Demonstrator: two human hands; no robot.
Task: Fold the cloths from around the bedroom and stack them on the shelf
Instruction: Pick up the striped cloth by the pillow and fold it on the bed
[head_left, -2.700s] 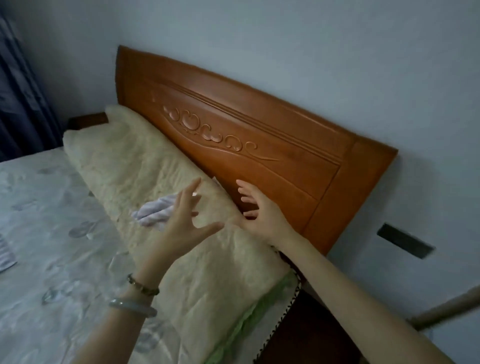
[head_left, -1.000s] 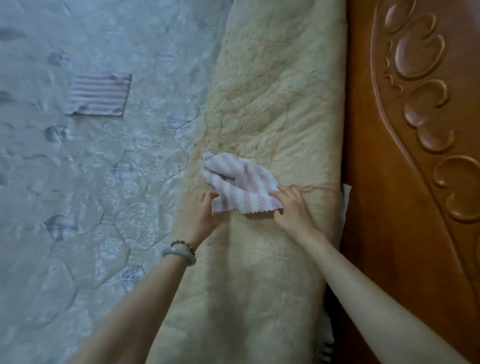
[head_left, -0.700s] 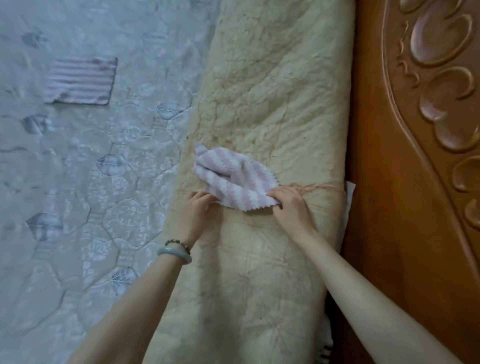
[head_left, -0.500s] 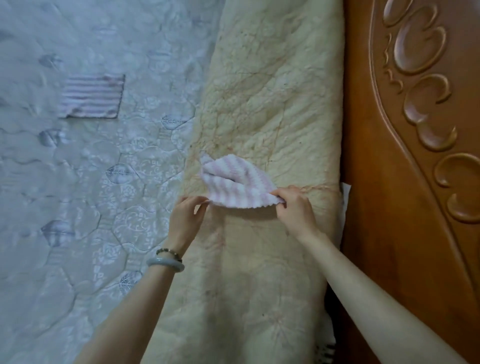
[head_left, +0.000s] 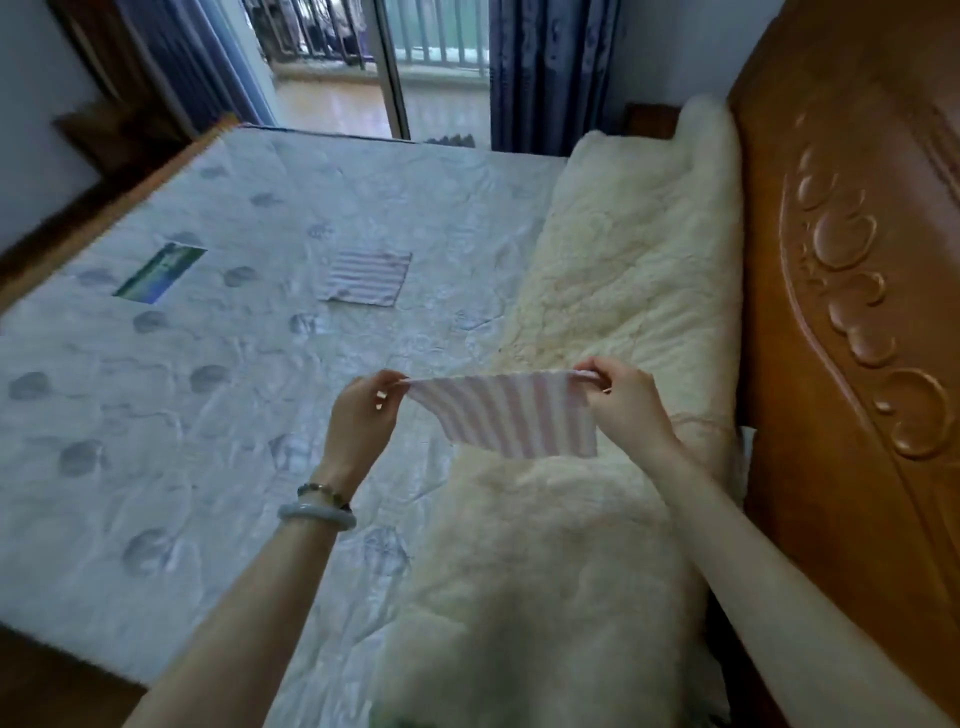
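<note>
Left hand (head_left: 361, 415) and right hand (head_left: 626, 410) each pinch an upper corner of a small pink-and-white striped terry cloth (head_left: 511, 415). The fingers (head_left: 602, 374) of both hands are curled and grasping its top edge. The cloth is held taut and flat between them, raised in the air above the near part of a cream, fleecy, rolled blanket (head_left: 623, 270), and its lower edge hangs free with one corner dipping lower on the right. The blanket is thick and tufted and lies along the foot of an orange-brown wooden headboard (head_left: 857, 312) carved with raised scrollwork. The bare mattress (head_left: 208, 364) to its left is pale grey, glossy and quilted, with darker oval motifs and a green-and-blue rectangular label (head_left: 160, 273). A second striped cloth (head_left: 366, 275), square and flat, lies on the mattress well apart from the hands. A pale jade-like bangle and a beaded bracelet (head_left: 317, 512) sit on the left wrist. Dark blue curtains (head_left: 550, 73) hang beyond the bed. Half a second earlier the held cloth lay bunched on the blanket, with both hands at its near edge; it is now lifted clear and spread out. The view has also risen, bringing the curtains into sight.
</note>
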